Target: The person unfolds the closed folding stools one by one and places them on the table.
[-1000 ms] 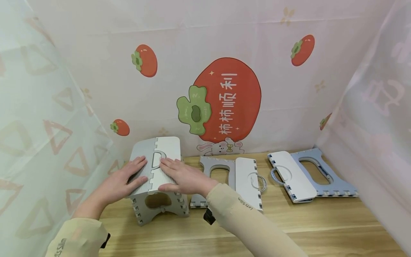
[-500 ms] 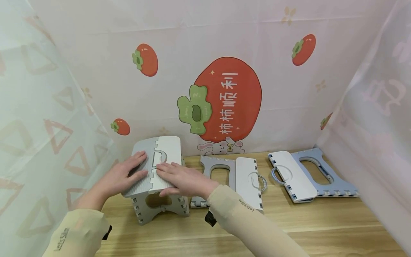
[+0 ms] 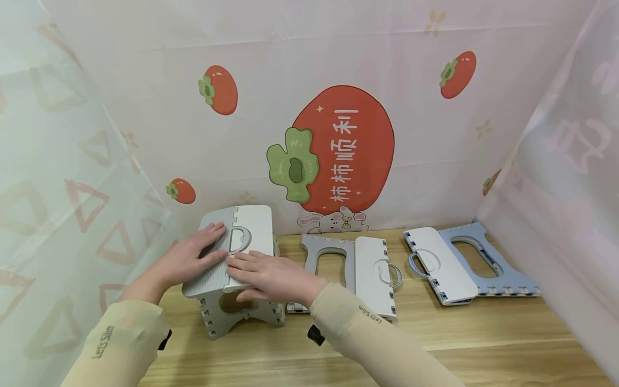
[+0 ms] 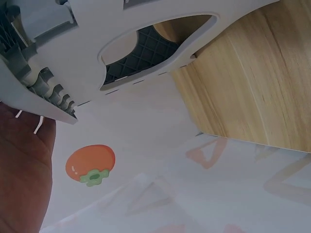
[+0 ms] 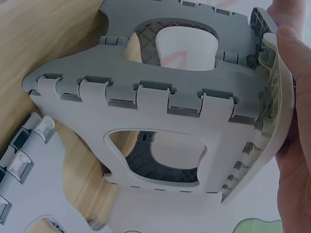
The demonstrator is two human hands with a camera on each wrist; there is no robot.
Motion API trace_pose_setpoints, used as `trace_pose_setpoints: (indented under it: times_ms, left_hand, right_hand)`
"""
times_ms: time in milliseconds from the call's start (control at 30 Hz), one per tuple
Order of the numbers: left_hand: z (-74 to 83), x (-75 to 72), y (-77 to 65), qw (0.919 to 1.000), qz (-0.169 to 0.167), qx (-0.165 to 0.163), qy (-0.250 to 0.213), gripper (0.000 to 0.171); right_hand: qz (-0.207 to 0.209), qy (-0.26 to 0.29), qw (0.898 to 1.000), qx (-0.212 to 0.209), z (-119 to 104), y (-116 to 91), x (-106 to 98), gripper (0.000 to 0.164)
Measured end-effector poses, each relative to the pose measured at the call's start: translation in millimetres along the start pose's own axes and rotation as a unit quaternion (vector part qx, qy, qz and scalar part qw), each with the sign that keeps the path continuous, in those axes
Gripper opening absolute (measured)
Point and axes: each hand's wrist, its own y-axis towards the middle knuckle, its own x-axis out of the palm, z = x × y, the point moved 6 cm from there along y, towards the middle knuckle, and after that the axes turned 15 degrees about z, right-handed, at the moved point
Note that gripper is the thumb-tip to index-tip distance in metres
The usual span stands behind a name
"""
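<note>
A grey and white folding step stool (image 3: pixel 258 223) stands unfolded at the left of the table in the head view. My left hand (image 3: pixel 191 262) rests on the grey half of its top, fingers stretched out. On the white half lies my right hand (image 3: pixel 280 277), fingers extended, just below the oval carry handle (image 3: pixel 249 240). In the left wrist view, part of the left hand (image 4: pixel 24 170) shows beneath the edge of the stool (image 4: pixel 82 53). The right wrist view shows the hinged side of the stool (image 5: pixel 160 111), with my right hand (image 5: pixel 296 107) against its top.
A folded grey-and-white stool (image 3: pixel 372 277) lies flat just right of the standing one. Farther right lies a folded blue-and-white stool (image 3: pixel 437 263). Printed cloth (image 3: pixel 416 161) hangs behind and on both sides of the wooden table (image 3: pixel 290 355).
The grey half of the top now reaches farther left. My left hand has shifted slightly right, towards the seam; my right hand has slid left and nearer the front edge.
</note>
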Motion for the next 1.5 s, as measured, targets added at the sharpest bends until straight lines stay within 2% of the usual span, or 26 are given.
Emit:
trace_pose_setpoints:
  times_ms: [133, 333, 933, 1500]
  left_hand:
    - [-0.8, 3.8, 2.2, 0.9999, -0.011, 0.006, -0.001, 0.071]
    - [-3.3, 7.0, 2.1, 0.9998, -0.019, 0.006, -0.008, 0.07]
    - [-9.6, -0.5, -10.8, 0.9996, -0.014, 0.003, -0.025, 0.069]
    - [-16.1, -3.3, -25.9, 0.9999, -0.001, 0.016, 0.005, 0.066]
  right_hand:
    - [0.008, -0.008, 1.0, -0.011, -3, 0, 0, 0.057]
    - [0.009, -0.01, 1.0, -0.001, -2, 0, 0, 0.053]
    - [0.008, 0.027, 0.999, 0.019, -1, 0, 3, 0.048]
    - [0.024, 0.043, 0.998, 0.026, 2, 1, 1, 0.045]
